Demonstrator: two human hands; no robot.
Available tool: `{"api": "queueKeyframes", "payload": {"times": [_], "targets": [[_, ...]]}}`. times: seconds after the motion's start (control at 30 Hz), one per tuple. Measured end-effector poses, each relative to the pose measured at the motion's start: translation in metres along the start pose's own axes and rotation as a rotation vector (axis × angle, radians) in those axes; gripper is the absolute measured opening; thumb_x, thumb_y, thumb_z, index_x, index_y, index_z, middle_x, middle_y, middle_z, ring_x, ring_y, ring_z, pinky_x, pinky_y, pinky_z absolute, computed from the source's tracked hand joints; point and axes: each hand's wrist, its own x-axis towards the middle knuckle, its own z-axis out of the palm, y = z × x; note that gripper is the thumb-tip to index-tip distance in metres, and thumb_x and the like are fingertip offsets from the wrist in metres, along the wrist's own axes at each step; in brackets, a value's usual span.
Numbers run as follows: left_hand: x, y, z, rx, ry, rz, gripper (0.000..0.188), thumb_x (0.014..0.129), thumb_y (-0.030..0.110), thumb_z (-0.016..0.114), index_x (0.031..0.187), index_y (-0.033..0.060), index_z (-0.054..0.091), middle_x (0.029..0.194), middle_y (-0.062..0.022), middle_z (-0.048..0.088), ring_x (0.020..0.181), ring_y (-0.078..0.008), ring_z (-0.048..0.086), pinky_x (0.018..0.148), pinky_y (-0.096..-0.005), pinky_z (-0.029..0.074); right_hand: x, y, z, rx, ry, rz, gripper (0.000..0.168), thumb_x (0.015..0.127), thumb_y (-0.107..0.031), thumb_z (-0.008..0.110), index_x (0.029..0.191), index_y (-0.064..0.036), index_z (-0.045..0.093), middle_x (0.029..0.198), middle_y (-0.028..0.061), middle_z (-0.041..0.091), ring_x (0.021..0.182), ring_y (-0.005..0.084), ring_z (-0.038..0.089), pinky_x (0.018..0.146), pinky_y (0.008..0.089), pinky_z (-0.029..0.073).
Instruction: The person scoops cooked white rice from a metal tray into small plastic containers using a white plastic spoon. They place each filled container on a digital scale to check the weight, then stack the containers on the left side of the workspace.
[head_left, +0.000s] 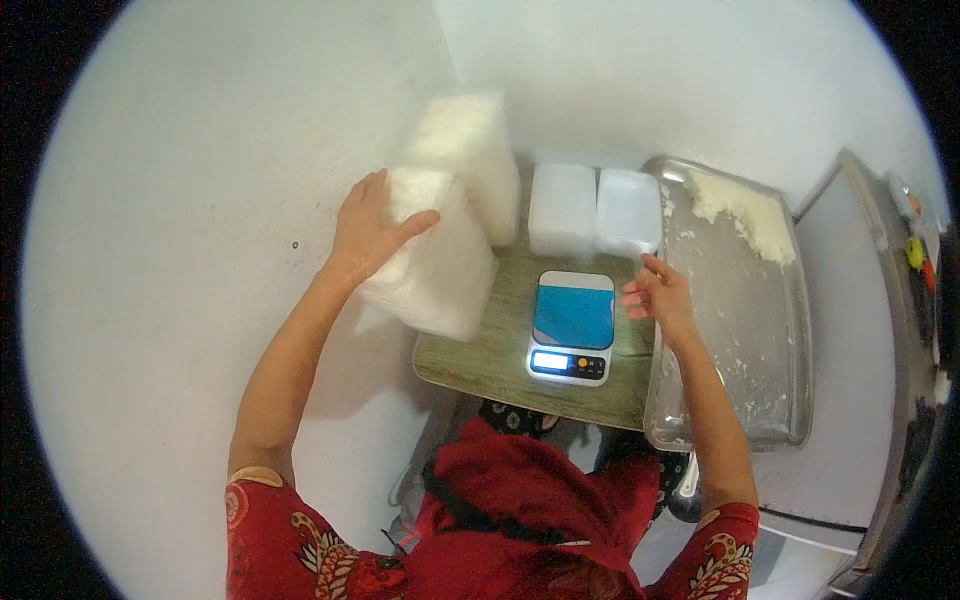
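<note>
My left hand (379, 232) clasps the upper left edge of a tall stack of translucent white plastic containers (442, 262), its thumb lying across the top. A second tall container stack (491, 180), somewhat blurred, stands just behind it. Empty, with fingers slightly curled and apart, my right hand (660, 296) hovers between a digital kitchen scale (574, 330) and a metal tray (720, 337). The scale has a blue patch on its platform and a lit display. White crumbly food (739, 214) lies in the tray's far part, with scraps stuck to its bottom.
Two lower container piles, one white (562, 206) and one clearer (628, 210), stand behind the scale on the green wood-grain table (510, 300). White walls (187, 187) close in at left and back. A white panel (847, 352) borders the tray's right side.
</note>
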Motion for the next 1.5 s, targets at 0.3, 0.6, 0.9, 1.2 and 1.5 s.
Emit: {"api": "queueKeyframes", "payload": {"times": [0.3,0.6,0.9,1.2,1.5], "targets": [[-0.001,0.0,-0.005,-0.029,-0.017,-0.087,0.093,0.067,0.046,0.069,0.131,-0.0073,0.027,0.13,-0.0263,0.036,0.12,-0.0364,0.037,0.101,-0.0385,0.029,0.064,0.018,-0.007,-0.232,0.199,-0.043,0.05,0.086,-0.014,0.051,0.129,0.004,0.034,0.078,0.0121,0.059,0.057,0.0163,0.058,0.04,0.0265,0.046],[-0.051,0.046,-0.052,-1.866,-0.219,-0.109,0.089,0.08,0.07,0.017,0.138,0.0031,0.018,0.135,-0.027,0.03,0.127,-0.0359,0.029,0.105,-0.0422,0.021,0.139,0.059,-0.032,-0.933,0.341,-0.126,0.041,0.075,-0.028,0.062,0.104,0.001,0.061,0.089,0.0237,0.062,0.086,0.0345,0.061,0.078,0.0399,0.047],[-0.086,0.098,-0.051,-2.004,-0.832,0.382,0.08,0.083,0.062,0.026,0.14,0.0086,0.012,0.14,-0.0208,0.024,0.132,-0.0302,0.019,0.106,-0.0434,0.018,0.107,0.031,0.0,-0.938,0.669,-0.158,0.041,0.076,-0.031,0.06,0.106,-0.003,0.059,0.098,0.0185,0.06,0.091,0.0314,0.058,0.081,0.0377,0.044],[-0.093,0.122,0.004,-2.042,-1.154,0.259,0.067,0.087,0.051,0.028,0.14,0.0135,0.012,0.139,-0.0153,0.028,0.132,-0.0255,0.019,0.107,-0.0412,0.016,0.128,0.024,-0.017,-0.947,0.672,-0.015,0.019,0.067,-0.016,0.056,0.081,-0.009,0.066,0.086,0.0149,0.064,0.08,0.0335,0.061,0.068,0.0421,0.048],[-0.096,0.14,0.03,-2.054,-1.21,0.137,0.057,0.091,0.04,0.031,0.14,0.0184,0.012,0.138,-0.0098,0.031,0.132,-0.0209,0.02,0.109,-0.039,0.014,0.129,0.021,-0.005,-0.929,0.786,-0.094,0.012,0.064,-0.012,0.057,0.072,-0.01,0.066,0.079,0.0142,0.063,0.073,0.0326,0.061,0.062,0.0419,0.048]]}}
